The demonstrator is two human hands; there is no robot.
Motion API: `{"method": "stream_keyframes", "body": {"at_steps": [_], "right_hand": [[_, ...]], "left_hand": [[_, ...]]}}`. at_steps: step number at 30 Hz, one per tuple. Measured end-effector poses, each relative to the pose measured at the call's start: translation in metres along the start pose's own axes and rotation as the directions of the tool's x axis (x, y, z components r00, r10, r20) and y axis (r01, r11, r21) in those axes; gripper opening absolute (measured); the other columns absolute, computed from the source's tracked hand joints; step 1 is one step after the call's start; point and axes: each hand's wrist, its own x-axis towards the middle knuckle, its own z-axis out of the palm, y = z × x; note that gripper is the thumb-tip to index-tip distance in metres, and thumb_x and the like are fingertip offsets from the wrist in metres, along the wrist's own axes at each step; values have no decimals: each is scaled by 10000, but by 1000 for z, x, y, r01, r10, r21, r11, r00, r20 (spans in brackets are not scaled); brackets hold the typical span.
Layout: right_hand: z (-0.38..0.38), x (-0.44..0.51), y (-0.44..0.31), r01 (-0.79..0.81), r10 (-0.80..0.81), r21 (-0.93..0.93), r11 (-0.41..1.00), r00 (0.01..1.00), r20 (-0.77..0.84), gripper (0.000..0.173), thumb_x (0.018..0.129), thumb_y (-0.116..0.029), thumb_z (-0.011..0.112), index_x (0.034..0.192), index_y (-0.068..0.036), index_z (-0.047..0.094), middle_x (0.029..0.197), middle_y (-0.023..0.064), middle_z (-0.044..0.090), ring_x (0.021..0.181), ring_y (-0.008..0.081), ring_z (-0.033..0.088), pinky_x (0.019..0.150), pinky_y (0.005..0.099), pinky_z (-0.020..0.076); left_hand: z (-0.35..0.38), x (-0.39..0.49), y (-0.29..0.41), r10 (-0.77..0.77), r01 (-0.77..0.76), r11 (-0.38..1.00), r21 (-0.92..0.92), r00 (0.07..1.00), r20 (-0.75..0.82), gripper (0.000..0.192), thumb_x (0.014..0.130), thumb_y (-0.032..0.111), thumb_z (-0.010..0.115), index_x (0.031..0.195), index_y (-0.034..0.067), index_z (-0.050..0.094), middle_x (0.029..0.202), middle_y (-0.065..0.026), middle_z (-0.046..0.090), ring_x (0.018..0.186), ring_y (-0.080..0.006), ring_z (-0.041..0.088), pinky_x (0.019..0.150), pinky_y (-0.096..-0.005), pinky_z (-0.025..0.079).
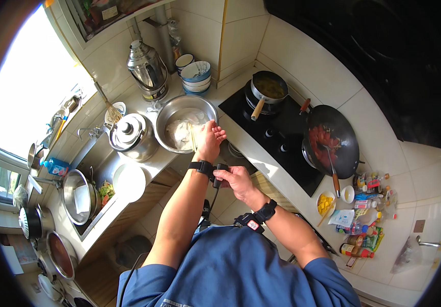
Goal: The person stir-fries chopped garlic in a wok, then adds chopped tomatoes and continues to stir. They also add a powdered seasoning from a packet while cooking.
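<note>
My left hand [209, 140] is held palm up with the fingers loosely apart, over the near rim of a steel basin [159, 134]. Inside the basin lies a whitish, flour-like mass [180, 132]. Chopsticks [193, 137] rest in it, passing right beside my left hand. A black strap [201, 166] circles my left wrist. Pinched between the thumb and fingers of my right hand [239, 182] is a small black device [220, 174] at that strap, with a cable hanging below. My right wrist carries another black strapped unit [266, 210].
A wok [343, 134] with red food and a spatula, and a wooden-handled pot [269, 87], stand on the black hob [258, 126]. A lidded steel pot [130, 134] neighbours the basin. Yellow food fills a bowl [324, 204] near several bottles [366, 218]. The sink holds a steel bowl [76, 195].
</note>
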Motion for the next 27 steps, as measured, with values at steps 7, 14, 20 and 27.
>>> {"method": "stream_keyframes", "body": {"at_steps": [7,14,20,27], "right_hand": [[10,-23,-13,-35,35,-40,999,999,20,210,878,-192,796,897,8,732,835,47,722,708,107,672,643,260,567],[9,-24,-14,-25,28,-83,996,999,38,224,870,-208,804,906,4,739,827,39,723,721,108,674,660,265,577],[4,-23,-20,-27,28,-63,998,999,21,220,865,-214,807,877,-7,734,813,32,716,729,99,669,662,261,573],[0,-30,-26,-123,125,-19,992,981,151,266,860,-244,824,923,-7,721,869,51,723,783,131,703,756,304,613]], "left_hand": [[20,-20,0,526,-552,480,681,803,280,226,1005,207,646,890,22,585,716,-39,616,622,-130,568,587,-274,476],[29,-18,0,515,-616,611,497,786,341,193,995,177,662,898,29,587,717,-25,614,607,-104,549,578,-257,474],[38,-25,9,257,-276,954,117,954,152,172,1013,155,616,896,51,546,705,-25,574,590,-111,554,531,-248,471],[55,-41,15,428,-498,775,388,866,257,167,1014,177,630,938,38,578,768,-35,620,651,-106,597,588,-243,482]]}}
